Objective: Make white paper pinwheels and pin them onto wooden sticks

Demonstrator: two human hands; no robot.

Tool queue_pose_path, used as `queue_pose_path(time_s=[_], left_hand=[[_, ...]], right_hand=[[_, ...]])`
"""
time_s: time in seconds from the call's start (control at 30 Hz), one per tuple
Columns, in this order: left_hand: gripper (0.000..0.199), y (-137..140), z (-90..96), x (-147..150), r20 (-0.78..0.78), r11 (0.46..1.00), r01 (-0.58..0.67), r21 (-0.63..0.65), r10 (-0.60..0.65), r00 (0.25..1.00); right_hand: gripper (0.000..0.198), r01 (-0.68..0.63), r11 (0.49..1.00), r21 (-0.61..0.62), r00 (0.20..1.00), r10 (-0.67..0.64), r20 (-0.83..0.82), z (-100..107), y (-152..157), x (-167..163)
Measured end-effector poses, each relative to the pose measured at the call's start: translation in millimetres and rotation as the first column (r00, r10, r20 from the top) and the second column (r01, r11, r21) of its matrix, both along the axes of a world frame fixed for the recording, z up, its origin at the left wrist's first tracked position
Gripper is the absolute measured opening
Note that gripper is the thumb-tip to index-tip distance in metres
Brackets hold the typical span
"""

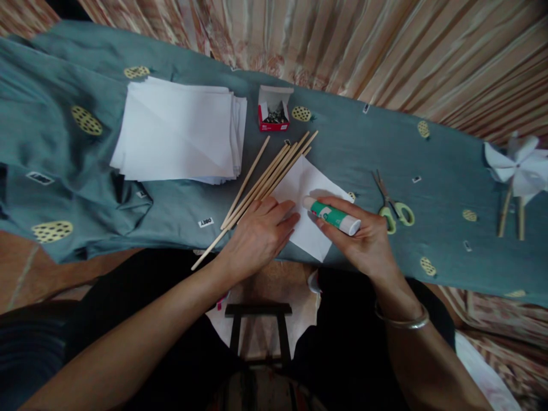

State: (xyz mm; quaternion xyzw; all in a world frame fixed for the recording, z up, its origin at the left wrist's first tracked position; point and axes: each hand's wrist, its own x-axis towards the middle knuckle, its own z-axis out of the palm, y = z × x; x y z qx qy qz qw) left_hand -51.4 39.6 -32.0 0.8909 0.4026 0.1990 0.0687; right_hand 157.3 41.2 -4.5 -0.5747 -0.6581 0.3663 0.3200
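My right hand (pixel 362 237) is closed around a green and white glue stick (pixel 329 214), its tip on or just above a square of white paper (pixel 310 234) with crease lines. My left hand (pixel 265 231) lies on the paper's left side, fingers stretched out and flat, holding it against the cloth. Several thin wooden sticks (pixel 274 171) lie in a slanting bundle beyond my left hand, partly under the paper's left edge. One stick's near end pokes past the table edge beside my left wrist.
A stack of white paper (pixel 180 131) lies at the left. Behind the sticks stands an open red and white box (pixel 274 117) of small metal pieces. Green-handled scissors (pixel 396 211) rest right of my right hand. White paper pinwheels (pixel 518 165) on sticks lie far right on the cloth (pixel 449 182).
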Motion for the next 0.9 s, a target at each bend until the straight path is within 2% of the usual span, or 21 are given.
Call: queue_pose_path(time_s=[0.4,0.73,0.9], left_hand=[[0.027,-0.2,0.5,-0.6,0.013,1.000,0.007,-0.020,-0.007,1.000],[0.027,-0.1,1.2,-0.8,0.000,0.999,0.013,-0.034,-0.013,1.000],[0.026,0.1,1.7,-0.4,-0.020,0.999,0.006,-0.034,-0.006,1.000]], right_hand=[[0.033,-0.018,1.000,-0.018,1.000,0.018,0.015,2.4,-2.4,4.7],[0.031,0.036,0.998,-0.049,0.999,-0.037,-0.012,1.3,-3.2,10.7],[0.031,0.038,0.999,-0.009,0.999,-0.038,-0.016,1.3,-1.0,8.3]])
